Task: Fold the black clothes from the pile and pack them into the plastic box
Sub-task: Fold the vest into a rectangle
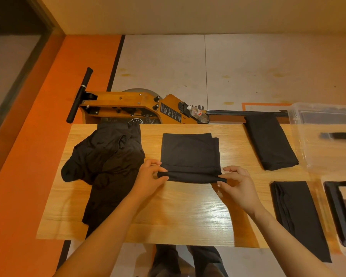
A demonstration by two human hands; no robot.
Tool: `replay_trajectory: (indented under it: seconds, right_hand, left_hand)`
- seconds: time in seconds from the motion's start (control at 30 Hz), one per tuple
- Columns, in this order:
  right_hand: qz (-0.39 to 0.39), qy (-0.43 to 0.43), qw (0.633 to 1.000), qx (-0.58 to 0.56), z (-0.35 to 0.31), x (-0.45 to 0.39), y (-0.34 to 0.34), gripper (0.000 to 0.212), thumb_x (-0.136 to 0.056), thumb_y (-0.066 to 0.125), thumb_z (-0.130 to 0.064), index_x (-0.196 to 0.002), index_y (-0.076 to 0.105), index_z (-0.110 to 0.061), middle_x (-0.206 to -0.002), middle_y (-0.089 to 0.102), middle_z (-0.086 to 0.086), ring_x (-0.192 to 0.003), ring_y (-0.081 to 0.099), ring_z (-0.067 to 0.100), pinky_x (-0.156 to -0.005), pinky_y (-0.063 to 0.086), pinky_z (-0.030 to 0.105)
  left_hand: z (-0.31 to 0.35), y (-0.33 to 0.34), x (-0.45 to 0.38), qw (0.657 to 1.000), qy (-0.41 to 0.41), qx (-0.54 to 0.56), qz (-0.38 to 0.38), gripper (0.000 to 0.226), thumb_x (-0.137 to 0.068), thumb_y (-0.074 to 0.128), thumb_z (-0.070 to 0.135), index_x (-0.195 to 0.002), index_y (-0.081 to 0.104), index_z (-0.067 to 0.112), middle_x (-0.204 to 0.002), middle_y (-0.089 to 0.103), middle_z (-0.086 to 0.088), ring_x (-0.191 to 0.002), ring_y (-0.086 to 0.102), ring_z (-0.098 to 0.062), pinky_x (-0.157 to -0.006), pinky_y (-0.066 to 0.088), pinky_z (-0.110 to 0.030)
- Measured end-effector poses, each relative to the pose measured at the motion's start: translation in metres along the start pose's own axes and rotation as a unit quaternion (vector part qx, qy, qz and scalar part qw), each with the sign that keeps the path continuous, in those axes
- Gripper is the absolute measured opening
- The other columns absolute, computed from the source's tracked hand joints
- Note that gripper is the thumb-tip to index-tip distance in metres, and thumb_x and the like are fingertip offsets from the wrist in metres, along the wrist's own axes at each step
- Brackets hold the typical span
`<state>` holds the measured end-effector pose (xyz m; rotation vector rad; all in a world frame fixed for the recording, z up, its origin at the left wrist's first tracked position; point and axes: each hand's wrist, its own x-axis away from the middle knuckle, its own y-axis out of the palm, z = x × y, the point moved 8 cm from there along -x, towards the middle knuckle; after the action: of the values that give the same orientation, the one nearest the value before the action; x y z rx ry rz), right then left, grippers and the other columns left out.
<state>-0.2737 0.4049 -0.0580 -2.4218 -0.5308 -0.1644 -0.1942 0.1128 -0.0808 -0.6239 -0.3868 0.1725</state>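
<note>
The clear plastic box (316,136) sits at the worktop's (188,212) far right edge, dark cloth dimly showing through its wall. Both hands pinch the rolled near hem of a folded black garment (190,154) at mid-worktop, left hand (150,176) at its left corner, right hand (236,182) at its right. The unfolded pile (106,162) lies left; 2 folded pieces (270,144) (296,212) lie right, beside the box.

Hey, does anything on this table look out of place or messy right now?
Mostly tidy. The unfolded pile at the left spills over the table's near edge, and one folded garment overhangs the far edge beside the plastic box. Nothing looks damaged.
</note>
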Motion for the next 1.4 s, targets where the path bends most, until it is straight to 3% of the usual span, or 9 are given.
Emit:
replay_trajectory:
  seconds: [0.17,0.4,0.57,0.83,0.93,1.03,1.17,1.27,1.4]
  right_hand:
    - [-0.002,0.040,0.974,-0.225,-0.014,-0.018,-0.008,0.018,-0.083,0.072,-0.003,-0.095,0.076,-0.016,-0.100,0.074,-0.001,-0.100,0.067,0.012,-0.087,0.054,0.027]
    - [0.006,0.049,0.971,-0.235,-0.019,-0.034,0.003,0.012,-0.090,0.065,-0.004,-0.096,0.055,-0.008,-0.062,0.065,-0.009,-0.070,0.068,0.007,-0.063,0.054,0.022]
    - [0.017,0.034,0.981,-0.190,-0.009,-0.039,0.008,0.016,-0.090,0.064,0.000,-0.080,0.065,-0.013,-0.084,0.065,-0.002,-0.082,0.062,0.010,-0.070,0.053,0.022]
    - [-0.033,0.081,0.977,-0.196,0.009,-0.042,0.023,0.028,-0.090,0.062,0.003,-0.098,0.074,-0.021,-0.107,0.069,-0.004,-0.094,0.063,0.007,-0.078,0.054,0.018]
    - [-0.035,0.066,0.984,-0.160,0.008,-0.046,0.024,0.030,-0.087,0.068,0.000,-0.104,0.072,-0.024,-0.111,0.067,-0.005,-0.092,0.060,0.011,-0.084,0.056,0.030]
    - [-0.028,0.056,0.986,-0.154,0.003,-0.051,0.023,0.031,-0.088,0.068,-0.002,-0.104,0.072,-0.028,-0.112,0.067,-0.007,-0.097,0.061,0.017,-0.089,0.055,0.038]
    - [-0.013,0.038,0.984,-0.171,-0.013,-0.066,0.019,0.031,-0.090,0.066,-0.003,-0.105,0.070,-0.029,-0.114,0.066,-0.005,-0.106,0.060,0.016,-0.092,0.054,0.036]
    - [-0.015,0.055,0.981,-0.186,-0.017,-0.080,0.024,0.031,-0.091,0.064,-0.004,-0.112,0.065,-0.027,-0.117,0.063,-0.002,-0.110,0.059,0.019,-0.091,0.056,0.040]
    - [-0.024,0.064,0.989,-0.134,-0.013,-0.093,0.031,0.043,-0.093,0.061,-0.003,-0.131,0.056,-0.024,-0.124,0.055,-0.008,-0.119,0.054,0.019,-0.099,0.052,0.044]
  left_hand:
    - [0.018,-0.018,-0.015,0.994,-0.006,0.105,-0.002,0.021,-0.082,0.073,0.014,-0.088,0.067,0.034,-0.113,0.064,0.010,-0.111,0.057,-0.011,-0.099,0.044,-0.032]
    - [0.009,-0.013,-0.024,0.986,-0.062,0.155,0.017,0.016,-0.085,0.071,0.012,-0.100,0.067,0.017,-0.100,0.067,0.003,-0.097,0.063,-0.012,-0.081,0.047,-0.015]
    - [0.003,-0.009,-0.024,0.982,-0.068,0.174,0.029,0.018,-0.083,0.071,0.007,-0.098,0.061,0.004,-0.104,0.067,-0.003,-0.098,0.061,-0.005,-0.081,0.046,-0.015]
    - [-0.001,-0.001,-0.021,0.977,-0.092,0.188,-0.027,0.016,-0.088,0.065,0.003,-0.091,0.070,0.017,-0.124,0.057,0.002,-0.104,0.055,-0.003,-0.083,0.045,-0.013]
    - [-0.001,-0.001,-0.020,0.979,-0.089,0.184,-0.027,0.027,-0.084,0.067,-0.002,-0.104,0.069,0.016,-0.117,0.059,0.002,-0.100,0.055,0.000,-0.080,0.044,-0.006]
    - [0.000,-0.005,-0.020,0.977,-0.095,0.189,-0.005,0.030,-0.087,0.064,0.000,-0.108,0.067,0.020,-0.090,0.058,0.004,-0.076,0.054,0.001,-0.073,0.045,-0.011]
    - [0.005,-0.018,-0.031,0.976,-0.102,0.180,0.068,0.024,-0.091,0.061,0.006,-0.112,0.067,0.013,-0.096,0.057,0.001,-0.081,0.054,-0.003,-0.067,0.045,-0.007]
    - [0.003,-0.024,-0.042,0.967,-0.131,0.184,0.122,0.027,-0.093,0.060,0.014,-0.119,0.061,0.008,-0.105,0.061,-0.003,-0.097,0.058,-0.012,-0.082,0.046,-0.019]
    - [-0.007,-0.013,-0.052,0.965,-0.181,0.157,0.104,0.029,-0.091,0.063,0.015,-0.118,0.058,0.007,-0.100,0.064,-0.003,-0.101,0.061,-0.020,-0.090,0.049,-0.035]
